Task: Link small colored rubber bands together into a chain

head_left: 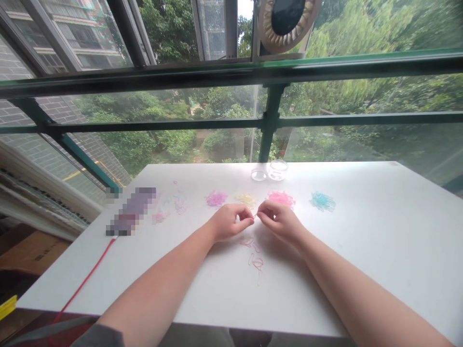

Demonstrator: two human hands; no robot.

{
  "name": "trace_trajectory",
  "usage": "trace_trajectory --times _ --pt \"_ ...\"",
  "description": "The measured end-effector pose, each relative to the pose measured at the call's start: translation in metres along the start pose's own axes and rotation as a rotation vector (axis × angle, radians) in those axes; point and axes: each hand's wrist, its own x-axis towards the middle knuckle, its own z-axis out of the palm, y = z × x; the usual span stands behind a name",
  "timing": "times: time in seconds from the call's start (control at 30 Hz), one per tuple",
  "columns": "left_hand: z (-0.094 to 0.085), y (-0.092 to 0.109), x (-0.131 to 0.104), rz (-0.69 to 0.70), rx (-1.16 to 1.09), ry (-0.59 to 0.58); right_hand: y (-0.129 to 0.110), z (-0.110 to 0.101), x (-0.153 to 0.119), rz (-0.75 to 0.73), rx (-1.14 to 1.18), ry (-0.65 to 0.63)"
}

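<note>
My left hand point(230, 222) and my right hand point(280, 220) meet above the middle of the white table point(379, 231), fingertips pinched. A thin reddish strand, seemingly a small rubber band point(255, 217), spans the narrow gap between them. Below the hands lie several loose pinkish-red rubber bands point(257, 263). Behind them sit separate piles of bands: purple point(216, 198), pale yellow point(246, 199), pink point(282, 198) and turquoise point(323, 201). My fingers partly cover the yellow and pink piles.
A clear round jar point(278, 170) and a clear lid point(258, 175) stand at the table's back edge. Mixed pastel bands point(179, 205) lie left of the purple pile. A blurred-out dark object point(132, 212) with a red cord point(87, 278) is at far left. A green railing point(231, 72) runs behind.
</note>
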Motion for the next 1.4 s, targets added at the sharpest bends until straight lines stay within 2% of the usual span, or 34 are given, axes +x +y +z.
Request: trace_trajectory --times 0.27,0.43,0.5,0.67,0.83,1.03,1.23,1.3,1.4 --pt "-0.0001 -0.0039 0.0012 -0.028 -0.005 0.116 -0.0016 -0.0004 0.0 -0.007 -0.016 -0.025" --pt "0.0023 -0.0021 0.0 0.018 -0.033 0.008 0.0037 -0.0004 0.0024 0.07 -0.064 0.049" --pt "0.0026 -0.0015 0.0001 0.024 -0.04 0.006 0.0047 -0.0003 0.0025 0.08 -0.058 0.069" --pt "0.001 -0.0018 0.0004 0.012 -0.03 0.063 0.0037 0.0012 0.001 0.01 -0.032 -0.038" --pt "0.0023 -0.0004 -0.0009 0.042 -0.073 -0.051 0.0051 0.0015 0.0019 0.081 -0.075 0.046" --pt "-0.0007 -0.0043 0.0015 -0.027 -0.02 0.084 0.001 0.001 -0.0009 -0.017 -0.059 -0.082" --pt "0.0042 0.0026 -0.0029 0.031 -0.063 -0.098 0.0039 0.0009 0.0021 0.094 -0.121 0.07" --pt "0.0047 0.0034 -0.0025 0.029 -0.049 -0.046 0.0022 0.0008 0.0019 0.092 -0.092 0.062" --pt "0.003 -0.0008 0.0011 -0.061 -0.006 0.121 -0.0036 0.0008 -0.0009 0.014 -0.049 -0.034"
